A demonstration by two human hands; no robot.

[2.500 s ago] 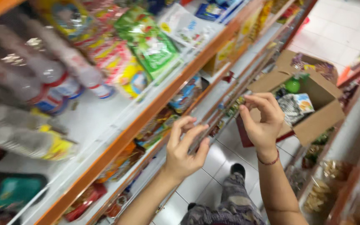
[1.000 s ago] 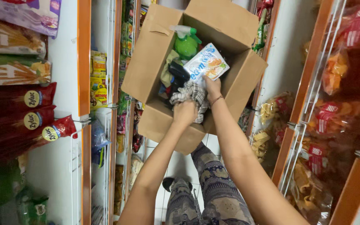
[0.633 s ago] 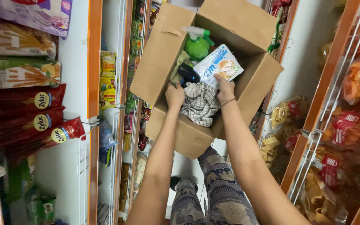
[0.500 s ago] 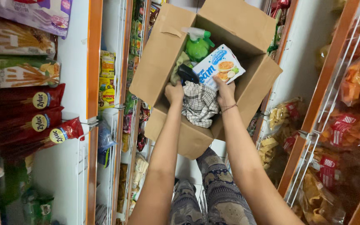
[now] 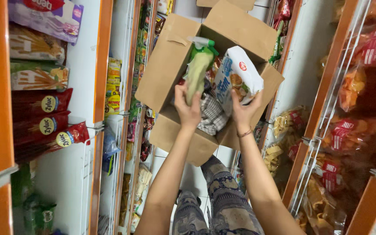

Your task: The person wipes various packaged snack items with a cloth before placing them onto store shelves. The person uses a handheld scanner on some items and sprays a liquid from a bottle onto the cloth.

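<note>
Both hands lifting goods out of an open brown cardboard box [image 5: 166, 65] in a shop aisle.

Left hand [image 5: 187, 106] grips one pale-green spray bottle with a white trigger [image 5: 198, 69]; right hand [image 5: 243, 109] props one white snack bag with blue print [image 5: 236, 78] from below (thin hold). The bag may tip back into the box. One checked cloth [image 5: 212, 116] lies inside; three red packets [image 5: 44, 124] sit on the left shelf.
</note>
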